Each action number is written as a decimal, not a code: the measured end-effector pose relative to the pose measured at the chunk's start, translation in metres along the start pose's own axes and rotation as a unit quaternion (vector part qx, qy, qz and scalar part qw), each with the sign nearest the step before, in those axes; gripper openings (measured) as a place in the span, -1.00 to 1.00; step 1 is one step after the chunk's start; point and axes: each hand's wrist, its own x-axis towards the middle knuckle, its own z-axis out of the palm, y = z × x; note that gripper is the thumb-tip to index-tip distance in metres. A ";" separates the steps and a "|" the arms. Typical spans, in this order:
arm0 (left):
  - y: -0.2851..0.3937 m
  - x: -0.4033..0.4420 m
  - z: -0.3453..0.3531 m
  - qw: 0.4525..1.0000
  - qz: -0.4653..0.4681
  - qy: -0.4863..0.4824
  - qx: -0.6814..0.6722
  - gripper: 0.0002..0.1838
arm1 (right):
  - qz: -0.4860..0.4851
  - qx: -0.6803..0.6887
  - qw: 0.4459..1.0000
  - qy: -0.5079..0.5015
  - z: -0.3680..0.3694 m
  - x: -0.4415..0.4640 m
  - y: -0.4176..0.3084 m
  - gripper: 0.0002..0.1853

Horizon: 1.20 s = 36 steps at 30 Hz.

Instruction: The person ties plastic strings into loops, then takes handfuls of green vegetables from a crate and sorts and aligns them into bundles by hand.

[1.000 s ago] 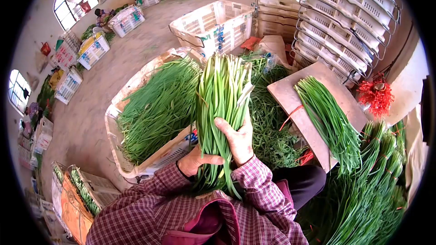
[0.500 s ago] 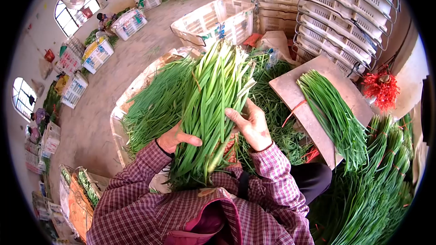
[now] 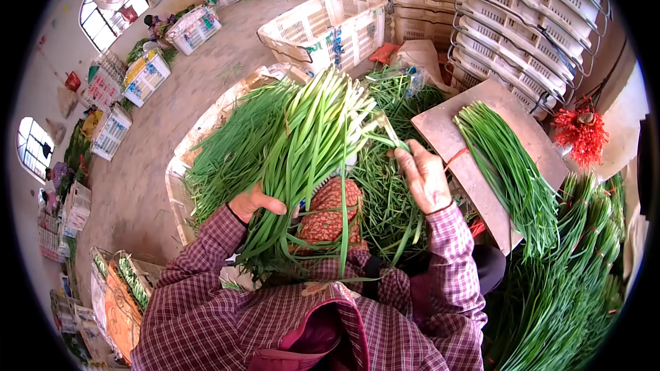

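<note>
A thick bunch of garlic chives (image 3: 309,130) lies tilted across my lap, its pale stalk ends pointing up and away. My left hand (image 3: 256,204) is wrapped round its lower left side, thumb on top. To the right of the bunch, my right hand (image 3: 426,178) pinches a few chive stalks (image 3: 390,136) between thumb and fingers, held out from the pale ends. Beneath the bunch shows red patterned cloth (image 3: 333,209). More loose chives (image 3: 230,137) fill a white crate (image 3: 177,192) on the left, and loose green leaves (image 3: 381,199) lie under my right hand.
On my right, a board (image 3: 436,122) carries a bunch of chives (image 3: 509,172) beside hanging red ties (image 3: 581,136). Tied bunches (image 3: 564,295) are heaped at lower right. Ahead stand a white crate (image 3: 364,31) and stacked crates (image 3: 526,20). Other people work beside crates at far left.
My right hand has moved off the bunch to the right, with a few stalks in its pinch. The bunch leans more to the left, uncovering the patterned cloth.
</note>
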 end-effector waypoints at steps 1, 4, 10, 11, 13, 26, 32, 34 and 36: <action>0.002 -0.002 -0.001 1.000 0.001 0.001 -0.001 -0.34 | -0.018 -0.001 1.000 -0.001 -0.007 0.003 0.005 -0.70; 0.003 -0.006 0.000 1.000 0.004 -0.024 -0.010 -0.33 | -0.051 -0.082 0.995 0.035 -0.034 0.012 0.018 -0.70; -0.011 -0.011 -0.027 0.994 0.016 -0.093 0.049 -0.20 | -0.036 -0.154 0.969 0.191 -0.085 0.013 0.071 -0.70; -0.010 -0.011 -0.026 0.994 0.018 -0.090 0.050 -0.20 | -0.079 -0.195 0.951 0.226 -0.086 0.012 0.075 -0.72; -0.007 -0.016 -0.021 0.996 0.042 -0.046 0.057 -0.27 | 0.016 -0.284 0.955 0.080 -0.076 0.000 0.083 -0.62; -0.015 -0.007 -0.025 0.992 -0.102 -0.022 0.066 0.02 | -0.095 -0.124 0.987 0.031 0.035 0.020 -0.034 -0.64; -0.009 -0.011 -0.020 0.991 -0.019 -0.009 0.129 -0.10 | -0.120 -0.257 0.935 0.212 0.010 0.026 0.016 -0.91; -0.010 -0.010 -0.020 0.993 -0.045 -0.013 0.110 -0.09 | -0.112 -0.333 0.908 0.228 -0.009 0.027 0.033 -0.90; -0.019 -0.007 -0.021 0.983 0.067 0.010 0.169 -0.17 | -0.066 -0.353 0.915 0.183 -0.011 0.020 0.028 -0.93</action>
